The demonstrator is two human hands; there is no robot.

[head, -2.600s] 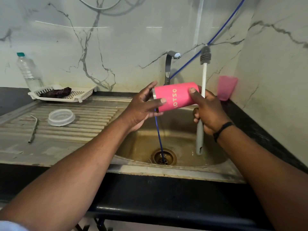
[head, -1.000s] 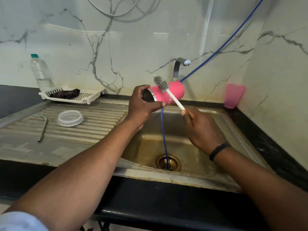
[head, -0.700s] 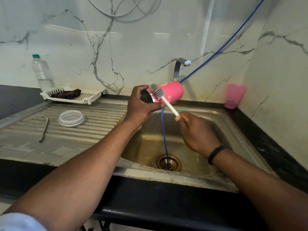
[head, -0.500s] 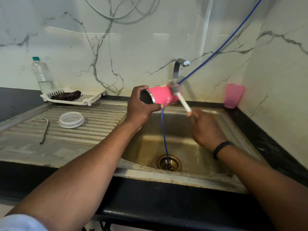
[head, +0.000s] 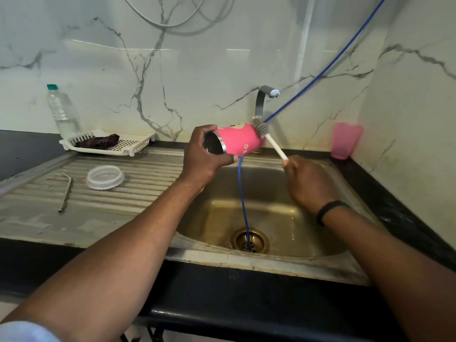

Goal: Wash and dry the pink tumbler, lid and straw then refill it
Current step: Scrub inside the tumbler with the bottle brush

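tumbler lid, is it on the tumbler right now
No, the clear lid lies on the steel draining board, while the pink tumbler is held sideways over the sink by the left hand, its mouth uncovered.

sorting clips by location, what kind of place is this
Most likely a home kitchen: a steel sink with a ribbed draining board and a tap on a marble-look wall, and a tumbler being scrubbed with a brush.
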